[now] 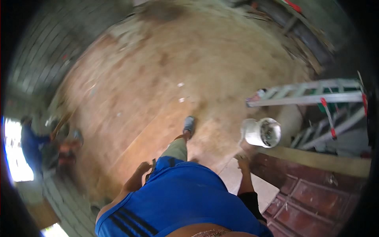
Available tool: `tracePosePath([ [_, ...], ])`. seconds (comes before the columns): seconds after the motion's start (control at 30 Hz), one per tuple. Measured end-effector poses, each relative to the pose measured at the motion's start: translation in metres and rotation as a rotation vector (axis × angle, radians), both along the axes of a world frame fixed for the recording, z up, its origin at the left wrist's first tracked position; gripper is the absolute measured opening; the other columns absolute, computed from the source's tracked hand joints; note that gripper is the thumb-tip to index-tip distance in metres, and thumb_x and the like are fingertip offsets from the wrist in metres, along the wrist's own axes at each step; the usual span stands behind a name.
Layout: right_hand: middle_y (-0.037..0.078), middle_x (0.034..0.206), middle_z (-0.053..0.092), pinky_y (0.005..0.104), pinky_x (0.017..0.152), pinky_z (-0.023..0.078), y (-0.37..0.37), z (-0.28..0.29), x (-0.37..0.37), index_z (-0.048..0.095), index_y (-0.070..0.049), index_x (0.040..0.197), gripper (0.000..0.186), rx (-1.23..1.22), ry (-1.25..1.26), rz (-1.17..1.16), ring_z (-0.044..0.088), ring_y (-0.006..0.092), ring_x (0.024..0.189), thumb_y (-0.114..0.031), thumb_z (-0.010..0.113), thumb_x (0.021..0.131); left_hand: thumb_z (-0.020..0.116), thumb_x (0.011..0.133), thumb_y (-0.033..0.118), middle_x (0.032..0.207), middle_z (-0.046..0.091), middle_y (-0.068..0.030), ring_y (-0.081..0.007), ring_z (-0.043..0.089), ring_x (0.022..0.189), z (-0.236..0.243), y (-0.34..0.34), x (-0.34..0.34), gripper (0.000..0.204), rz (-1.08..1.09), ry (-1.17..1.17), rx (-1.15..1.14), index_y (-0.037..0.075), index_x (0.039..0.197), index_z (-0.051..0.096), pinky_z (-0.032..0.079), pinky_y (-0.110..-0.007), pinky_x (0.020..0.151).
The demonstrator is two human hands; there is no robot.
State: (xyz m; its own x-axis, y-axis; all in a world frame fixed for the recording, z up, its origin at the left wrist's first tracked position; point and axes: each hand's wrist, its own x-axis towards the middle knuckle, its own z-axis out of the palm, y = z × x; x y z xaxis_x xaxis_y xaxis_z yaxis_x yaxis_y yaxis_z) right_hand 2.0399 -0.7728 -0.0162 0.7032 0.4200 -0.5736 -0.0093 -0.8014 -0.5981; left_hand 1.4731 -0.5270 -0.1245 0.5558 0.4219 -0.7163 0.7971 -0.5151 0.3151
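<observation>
My left hand (144, 168) hangs beside my left hip, close to a dark strap-like piece at the edge of my blue top. Its fingers are blurred, and I cannot make out anything in them. On the other side, my right hand (242, 161) is lowered, with its fingers partly hidden and smeared. Below it in the picture lies a pale flat slab (254, 182), and I cannot tell whether the hand touches it. Just beyond that hand a white bucket (257, 134) shows its open mouth, with grey matter inside.
An aluminium ladder (308, 98) with red parts stands at the right. Dark red panelled boards (312, 197) lie at lower right. Bare earth floor (169, 71) spreads ahead, bordered by a block wall (43, 55). Another person (32, 144) in blue works at far left.
</observation>
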Motion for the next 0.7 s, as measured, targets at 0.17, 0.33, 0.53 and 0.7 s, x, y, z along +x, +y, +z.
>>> tracePosePath([
  [0.17, 0.011, 0.058, 0.057, 0.0387, 0.048, 0.046, 0.051, -0.036, 0.093, 0.064, -0.002, 0.080, 0.037, -0.140, -0.105, 0.076, 0.057, 0.0210, 0.051, -0.038, 0.057, 0.081, 0.061, 0.080, 0.038, 0.054, 0.056, -0.0118, -0.0256, 0.055, 0.045, -0.047, 0.158, 0.100, 0.040, 0.763, -0.020, -0.344, 0.001, 0.066, 0.059, 0.047, -0.039, 0.042],
  [0.33, 0.002, 0.063, 0.051, 0.0309, 0.041, 0.042, 0.060, -0.003, 0.129, 0.061, -0.009, 0.085, 0.019, -0.380, 0.386, -0.135, 0.048, 0.0136, 0.051, -0.025, 0.051, 0.087, 0.061, 0.081, 0.034, 0.066, 0.060, -0.0135, -0.0248, 0.058, 0.051, -0.026, 0.311, 0.284, 0.038, 0.795, -0.059, -0.260, -0.003, 0.086, 0.060, 0.046, -0.039, 0.040],
  [0.53, 0.019, 0.088, 0.060, 0.0493, 0.062, 0.052, 0.117, -0.014, 0.186, 0.057, -0.009, 0.103, 0.033, -0.511, 0.221, 0.243, 0.062, 0.0337, 0.079, -0.033, 0.041, 0.088, 0.058, 0.083, 0.033, 0.085, 0.061, -0.0094, -0.0167, 0.057, 0.062, 0.036, 0.479, 0.485, 0.041, 0.712, -0.570, -0.148, 0.001, 0.109, 0.055, 0.046, -0.032, 0.050],
  [0.7, 0.019, 0.075, 0.062, 0.0451, 0.062, 0.051, 0.258, -0.031, 0.261, 0.062, -0.001, 0.082, 0.025, -0.414, 0.131, 0.392, 0.063, 0.0340, 0.069, -0.019, 0.044, 0.081, 0.055, 0.085, 0.036, 0.094, 0.061, -0.0069, -0.0149, 0.058, 0.071, 0.089, 0.545, 0.596, 0.046, 0.957, -0.574, -0.511, 0.004, 0.117, 0.050, 0.045, -0.029, 0.057],
])
